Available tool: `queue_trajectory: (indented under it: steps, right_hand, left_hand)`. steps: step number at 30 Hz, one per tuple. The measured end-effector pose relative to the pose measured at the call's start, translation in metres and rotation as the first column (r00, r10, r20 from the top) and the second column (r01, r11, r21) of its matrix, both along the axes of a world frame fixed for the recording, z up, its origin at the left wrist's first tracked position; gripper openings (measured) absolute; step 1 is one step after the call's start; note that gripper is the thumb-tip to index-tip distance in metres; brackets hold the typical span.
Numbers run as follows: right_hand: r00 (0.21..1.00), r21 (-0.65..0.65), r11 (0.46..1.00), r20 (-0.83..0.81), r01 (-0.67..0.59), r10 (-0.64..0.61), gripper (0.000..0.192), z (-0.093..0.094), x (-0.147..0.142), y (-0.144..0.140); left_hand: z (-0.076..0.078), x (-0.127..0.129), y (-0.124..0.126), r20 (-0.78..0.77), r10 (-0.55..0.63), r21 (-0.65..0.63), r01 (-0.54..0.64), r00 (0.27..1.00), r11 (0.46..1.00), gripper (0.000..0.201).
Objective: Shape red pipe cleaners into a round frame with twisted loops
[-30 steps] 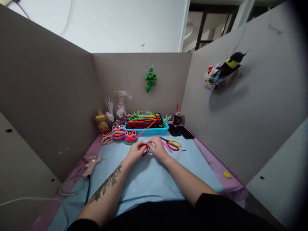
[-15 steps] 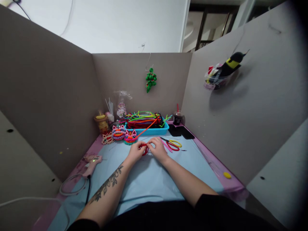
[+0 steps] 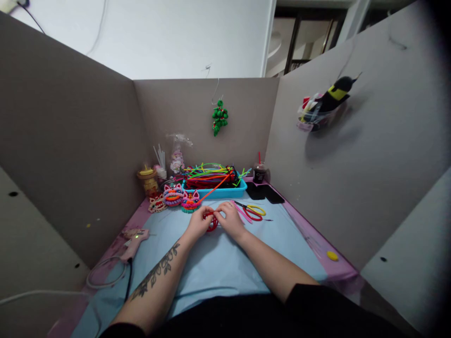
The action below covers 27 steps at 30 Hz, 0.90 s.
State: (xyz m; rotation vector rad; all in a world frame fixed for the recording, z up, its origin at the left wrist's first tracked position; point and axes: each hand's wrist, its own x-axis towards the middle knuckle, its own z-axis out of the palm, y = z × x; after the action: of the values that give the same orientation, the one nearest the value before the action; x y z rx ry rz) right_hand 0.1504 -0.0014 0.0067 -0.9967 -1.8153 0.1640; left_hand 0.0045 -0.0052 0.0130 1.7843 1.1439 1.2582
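Over the middle of the blue-covered table, my left hand [image 3: 199,222] and my right hand [image 3: 228,218] meet at the fingertips. Both are closed on a piece made of red pipe cleaners [image 3: 212,225], whose looped strands hang below my fingers. My left fingers wrap its left side, while my right thumb and forefinger pinch its top; the pinched spot itself is hidden. Right of my right hand lie scissors [image 3: 254,212] with red and yellow handles, beside some pink pipe cleaners [image 3: 244,214]. Several pipe-cleaner animal heads [image 3: 190,201] sit beyond my left hand.
A blue tray [image 3: 214,192] heaped with coloured pipe cleaners stands at the back. A pink glue gun [image 3: 136,244] with a cable lies at left. Two dark phones [image 3: 265,192] and a drink cup [image 3: 259,173] are at back right. Grey partitions [image 3: 204,89] enclose the table.
My hands stay together on the red piece, with small finger movements; its hanging loops show slightly lower and fuller. The view has shifted a little.
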Motion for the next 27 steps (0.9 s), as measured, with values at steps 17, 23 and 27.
queue_trajectory:
  steps: [17,23,27]
  right_hand:
    - [0.975,0.016,0.998,0.216,0.053,-0.055,0.009,0.002,0.0,0.0]
    - [0.974,-0.035,0.997,0.22,0.061,-0.052,0.011,0.002,0.002,0.002]
    - [0.974,-0.075,0.995,0.222,0.062,-0.044,0.011,0.003,0.003,0.004]
  left_hand:
    - [-0.005,-0.002,0.002,0.029,0.01,-0.071,-0.008,1.0,0.997,0.027]
    - [-0.008,-0.003,0.004,0.031,-0.004,-0.07,0.007,1.0,0.998,0.025]
    - [-0.009,-0.003,0.005,0.034,-0.032,-0.026,0.033,0.999,0.999,0.021]
